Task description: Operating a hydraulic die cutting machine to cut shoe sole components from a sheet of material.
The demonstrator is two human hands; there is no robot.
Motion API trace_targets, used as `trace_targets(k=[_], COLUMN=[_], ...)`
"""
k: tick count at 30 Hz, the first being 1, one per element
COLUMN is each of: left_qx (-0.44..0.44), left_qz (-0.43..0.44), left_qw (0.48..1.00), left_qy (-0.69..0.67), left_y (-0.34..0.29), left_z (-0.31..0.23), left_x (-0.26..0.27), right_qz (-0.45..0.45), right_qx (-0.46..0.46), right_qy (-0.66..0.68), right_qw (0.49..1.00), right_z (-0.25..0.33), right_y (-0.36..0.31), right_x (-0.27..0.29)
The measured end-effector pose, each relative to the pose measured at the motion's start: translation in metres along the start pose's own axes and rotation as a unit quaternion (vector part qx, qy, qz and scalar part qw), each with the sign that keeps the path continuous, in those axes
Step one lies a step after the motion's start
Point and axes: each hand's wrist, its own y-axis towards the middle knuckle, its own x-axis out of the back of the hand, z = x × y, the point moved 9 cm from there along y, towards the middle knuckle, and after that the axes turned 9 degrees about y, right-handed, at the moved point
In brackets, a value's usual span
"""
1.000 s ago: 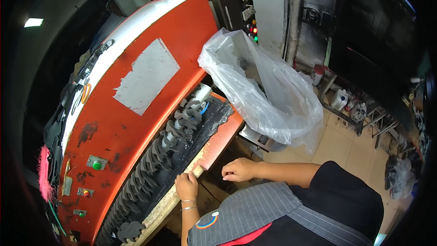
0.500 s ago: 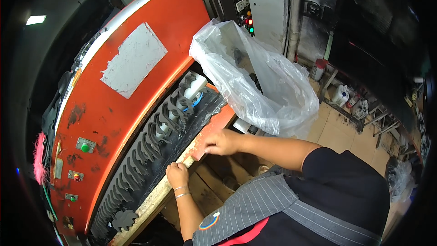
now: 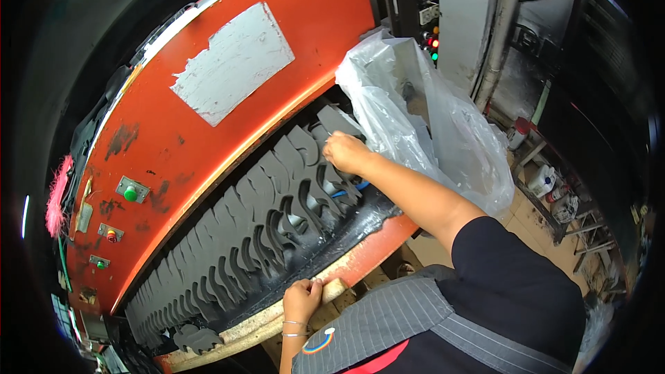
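A long row of dark grey, wavy-edged foam-like pieces (image 3: 242, 228) stands packed side by side below the orange machine cover. My right hand (image 3: 344, 152) reaches to the far right end of the row. Its fingers are closed against the last grey pieces, and what they pinch is hidden. My left hand (image 3: 303, 301) is curled around a pale, worn rail (image 3: 256, 329) along the machine's front edge. One loose grey piece (image 3: 197, 338) lies by the near left end of the row.
The orange cover (image 3: 312, 21) carries a torn white sheet and several buttons. A large clear plastic bag (image 3: 478, 166) hangs open beyond my right arm. A control box (image 3: 409, 7) with lit lamps stands behind it. Bottles (image 3: 544, 180) sit on the floor at right.
My right hand has left the front edge and moved up to the row's far end. The grey pieces now show much more of their height. My left hand stays on the rail; the view has shifted.
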Motion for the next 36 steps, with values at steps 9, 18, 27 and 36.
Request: trace_targets(k=[9,18,27,36], left_qx=[-0.201,-0.232,-0.215,-0.204], left_qz=[-0.135,-0.205,-0.191,-0.225], left_qw=[0.962,0.947,0.957,0.952], left_qy=[-0.123,0.091,0.043,0.029], left_y=[0.137,0.248,0.233,0.222], left_z=[-0.085,-0.113,-0.099,-0.099], left_x=[0.078,0.034,0.01,0.022], right_qz=[0.302,0.378,0.179,0.097], right_qx=[-0.116,-0.09,0.081,-0.13], right_qy=[0.024,-0.175,-0.109,0.389], right_qw=[0.946,0.905,0.974,0.907], right_z=[-0.02,0.007,0.011,-0.007], right_y=[0.042,0.03,0.007,0.089], right_x=[-0.046,-0.066,-0.058,0.065])
